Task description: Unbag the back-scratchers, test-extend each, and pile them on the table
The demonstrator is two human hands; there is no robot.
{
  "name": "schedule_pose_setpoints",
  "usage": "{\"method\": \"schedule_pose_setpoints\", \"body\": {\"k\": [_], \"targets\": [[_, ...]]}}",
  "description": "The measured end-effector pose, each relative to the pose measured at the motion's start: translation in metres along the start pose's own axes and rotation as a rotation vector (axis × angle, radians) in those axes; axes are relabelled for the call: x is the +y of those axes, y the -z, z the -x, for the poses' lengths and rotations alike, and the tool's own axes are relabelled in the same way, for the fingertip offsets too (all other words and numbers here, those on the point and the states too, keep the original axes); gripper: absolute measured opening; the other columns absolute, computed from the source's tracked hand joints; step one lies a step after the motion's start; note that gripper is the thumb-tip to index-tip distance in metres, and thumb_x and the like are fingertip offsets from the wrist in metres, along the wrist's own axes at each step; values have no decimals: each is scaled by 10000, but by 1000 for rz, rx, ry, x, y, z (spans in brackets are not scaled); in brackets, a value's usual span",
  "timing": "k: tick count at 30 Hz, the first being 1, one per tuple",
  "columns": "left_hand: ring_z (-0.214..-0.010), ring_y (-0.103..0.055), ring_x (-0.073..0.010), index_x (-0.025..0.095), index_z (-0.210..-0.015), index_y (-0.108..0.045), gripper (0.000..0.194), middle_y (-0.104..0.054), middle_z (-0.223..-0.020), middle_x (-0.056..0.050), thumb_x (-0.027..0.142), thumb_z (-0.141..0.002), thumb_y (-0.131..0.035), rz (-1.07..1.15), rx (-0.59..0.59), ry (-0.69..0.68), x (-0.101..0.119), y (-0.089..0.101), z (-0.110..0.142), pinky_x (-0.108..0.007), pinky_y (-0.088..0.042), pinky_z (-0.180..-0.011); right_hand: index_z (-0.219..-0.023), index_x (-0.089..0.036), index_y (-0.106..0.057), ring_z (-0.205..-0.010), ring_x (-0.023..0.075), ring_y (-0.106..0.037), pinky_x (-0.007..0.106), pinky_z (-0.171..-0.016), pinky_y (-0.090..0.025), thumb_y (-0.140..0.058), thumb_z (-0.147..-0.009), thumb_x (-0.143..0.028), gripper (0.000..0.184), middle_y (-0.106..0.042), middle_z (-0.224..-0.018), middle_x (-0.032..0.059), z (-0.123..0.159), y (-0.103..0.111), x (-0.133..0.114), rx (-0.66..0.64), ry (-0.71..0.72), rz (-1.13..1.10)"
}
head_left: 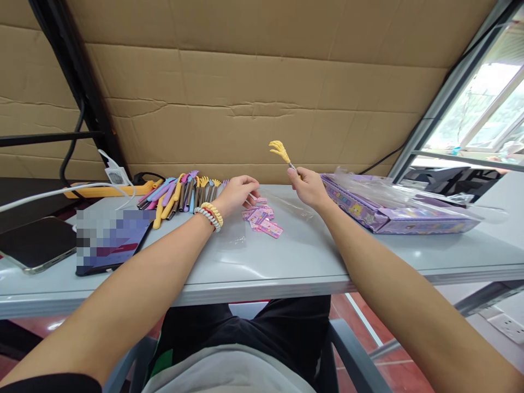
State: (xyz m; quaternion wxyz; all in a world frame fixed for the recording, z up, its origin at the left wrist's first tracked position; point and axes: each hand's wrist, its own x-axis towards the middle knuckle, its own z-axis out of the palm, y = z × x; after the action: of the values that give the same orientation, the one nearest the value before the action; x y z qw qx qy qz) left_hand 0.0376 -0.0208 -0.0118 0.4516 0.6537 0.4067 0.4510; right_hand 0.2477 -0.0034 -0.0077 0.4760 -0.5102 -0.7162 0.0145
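My right hand [309, 186] is closed around the handle of a yellow hand-shaped back scratcher [280, 152], its little fingers pointing up and left above the table. My left hand [239, 194] is over the table with its fingers curled together beside a loose heap of pink printed cards [266, 222]; what its fingertips pinch, if anything, is hidden. Thin clear plastic [292, 206] lies between the two hands. Left of my left hand is a pile of back scratchers [180, 194] with yellow, purple, blue and pink parts.
On the right, a purple printed box [426, 222] has clear plastic bags [385, 185] on top. A tablet [118, 245] and a phone [39, 243] lie at the left, near a white cable and plug [117, 176]. Cardboard [254, 82] stands behind the grey table [286, 267].
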Motion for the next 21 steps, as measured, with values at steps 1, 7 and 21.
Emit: {"method": "schedule_pose_setpoints", "body": {"k": [1,7,21], "targets": [[-503,-578,-100,168,-790,-554,61,-610,-691,-12,226,-795,-538,0,-4,-2,-1,0,0,-217,-464,-455,-560,-201,-380,-527,108,-343,258,-528,-266,-404,-838,-551,448,-406,-523,-20,0,0,0,11,9,-14],[-500,-569,-99,171,-780,-557,74,-618,-678,-13,244,-787,-554,-12,-11,-1,-3,1,-3,-222,-468,-463,-559,-199,-395,-528,108,-339,257,-526,-263,-422,-832,-543,440,-399,-517,-22,1,0,-1,12,8,-17],[-509,-576,-98,164,-768,-559,76,-613,-688,-18,237,-786,-563,10,-23,7,-3,1,-2,-213,-464,-457,-593,-205,-418,-577,133,-390,274,-568,-316,-374,-853,-590,467,-411,-566,0,-1,7,-5,332,30,-68]]}}
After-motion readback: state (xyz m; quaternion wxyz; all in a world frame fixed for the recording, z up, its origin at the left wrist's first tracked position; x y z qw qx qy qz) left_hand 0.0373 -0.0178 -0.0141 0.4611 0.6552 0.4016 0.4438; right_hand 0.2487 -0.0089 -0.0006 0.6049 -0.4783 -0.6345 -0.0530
